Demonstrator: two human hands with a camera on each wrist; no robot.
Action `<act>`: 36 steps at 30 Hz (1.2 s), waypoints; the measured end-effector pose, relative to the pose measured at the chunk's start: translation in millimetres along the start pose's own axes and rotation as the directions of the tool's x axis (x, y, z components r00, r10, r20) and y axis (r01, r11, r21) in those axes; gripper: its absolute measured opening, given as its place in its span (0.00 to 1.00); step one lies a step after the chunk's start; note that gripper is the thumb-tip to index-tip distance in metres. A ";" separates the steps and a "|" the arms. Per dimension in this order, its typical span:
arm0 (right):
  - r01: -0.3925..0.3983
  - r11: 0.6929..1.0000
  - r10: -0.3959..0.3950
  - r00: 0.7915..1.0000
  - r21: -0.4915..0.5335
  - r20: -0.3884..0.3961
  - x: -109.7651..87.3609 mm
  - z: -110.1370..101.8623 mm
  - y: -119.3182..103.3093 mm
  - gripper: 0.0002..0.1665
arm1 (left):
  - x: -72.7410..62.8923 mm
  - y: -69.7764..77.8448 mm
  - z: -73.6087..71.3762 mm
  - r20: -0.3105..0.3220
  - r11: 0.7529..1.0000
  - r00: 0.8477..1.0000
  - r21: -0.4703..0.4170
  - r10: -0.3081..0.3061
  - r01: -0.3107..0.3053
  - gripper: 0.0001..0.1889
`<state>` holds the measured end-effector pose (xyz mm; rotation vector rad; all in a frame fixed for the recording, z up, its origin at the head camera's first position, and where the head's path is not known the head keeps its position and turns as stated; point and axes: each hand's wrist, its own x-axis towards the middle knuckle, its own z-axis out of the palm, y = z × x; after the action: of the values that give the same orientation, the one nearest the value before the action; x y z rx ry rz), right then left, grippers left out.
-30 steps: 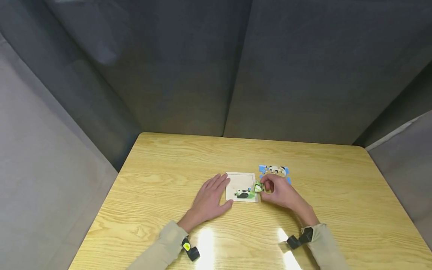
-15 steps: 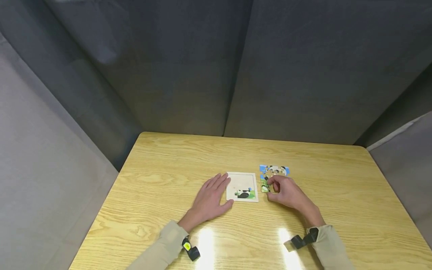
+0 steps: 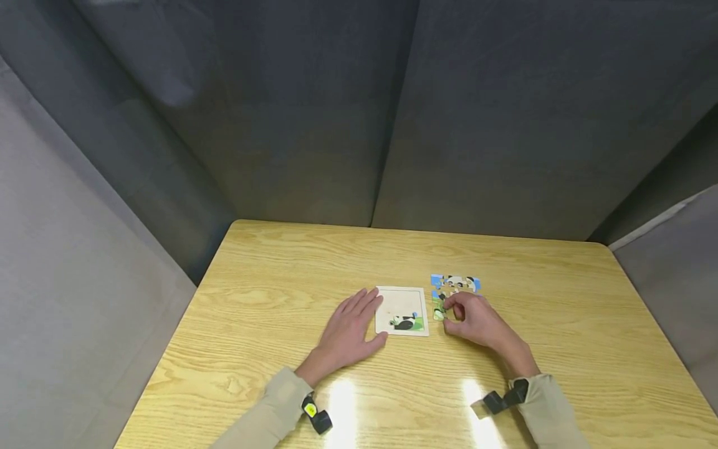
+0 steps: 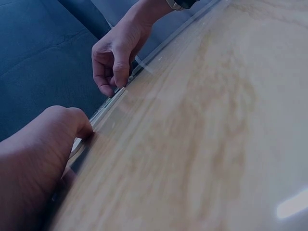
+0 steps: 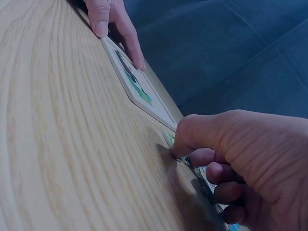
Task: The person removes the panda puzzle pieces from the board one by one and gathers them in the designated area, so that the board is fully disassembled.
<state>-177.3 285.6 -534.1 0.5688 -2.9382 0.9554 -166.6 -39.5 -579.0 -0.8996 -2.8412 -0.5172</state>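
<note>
A square puzzle tray with a pale, light border lies on the table. In its lower right part sit fitted pieces showing a black-and-white panda body on green. My left hand lies flat with spread fingers at the tray's left edge, fingertips and thumb touching it. Just right of the tray, my right hand pinches a green puzzle piece between thumb and index finger, low at the table. In the right wrist view, the thumb covers part of that green piece.
Several loose puzzle pieces with panda faces and blue edges lie together beyond my right hand, which partly hides them. The wooden table backs onto a dark grey curtain. Bright reflections show near its front.
My right hand has drawn the green piece from the tray's right edge rightward to beside the loose pieces. Over the last half second it has barely moved. My left hand has stayed put.
</note>
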 end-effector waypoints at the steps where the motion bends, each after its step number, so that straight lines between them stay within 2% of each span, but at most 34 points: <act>1: 0.003 1.000 -0.003 1.000 -0.002 -0.001 0.1 -0.1 0.2 0.13 | -0.1 0.1 -0.2 -0.002 1.000 1.000 0.001 0.000 0.000 0.42; 7: 0.005 1.000 -0.005 1.000 0.003 -0.006 -0.9 -2.8 -1.3 0.14 | -0.4 1.3 -1.2 0.000 1.000 1.000 0.000 0.003 -0.003 0.42; 13: 0.063 0.997 -0.064 0.998 0.053 0.006 -0.6 -0.4 -17.8 0.14 | -0.8 1.8 -0.3 0.007 1.000 1.000 -0.005 -0.002 0.002 0.42; 19: 0.117 0.985 -0.130 0.986 0.127 0.103 5.4 19.5 -44.7 0.15 | 0.2 -0.3 -0.6 -0.001 1.000 1.000 0.003 -0.001 0.001 0.42; 24: 0.165 0.981 -0.180 0.970 0.103 0.164 11.0 31.6 -53.9 0.19 | -0.2 1.1 -0.8 0.014 1.000 1.000 -0.002 -0.009 0.009 0.42; 36: 0.118 0.992 -0.124 0.966 0.041 0.227 24.1 36.8 -63.4 0.21 | -0.2 1.5 -0.7 0.007 1.000 1.000 -0.008 -0.010 0.010 0.42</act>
<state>-174.3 209.0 -525.4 0.9070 -3.0454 0.9801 -165.5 -38.8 -578.0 -0.8910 -2.8529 -0.5280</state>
